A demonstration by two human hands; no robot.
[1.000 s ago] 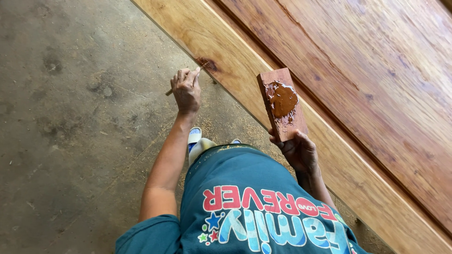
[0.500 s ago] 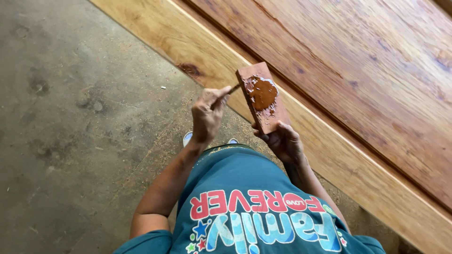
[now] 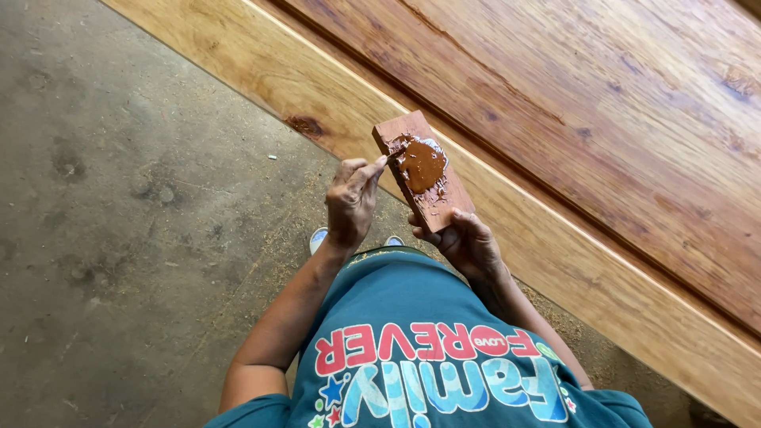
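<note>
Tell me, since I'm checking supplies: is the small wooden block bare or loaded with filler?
Loaded. The small wooden block in the right hand carries a brown paste blob on its upper face.

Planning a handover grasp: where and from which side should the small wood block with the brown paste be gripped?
Grip the block by its long side edges at the lower, paste-free end, coming from underneath, as the right hand does now. The paste covers the upper face's far half, where the left hand works a thin tool, so the top and far end are probably poor contact spots.
</note>
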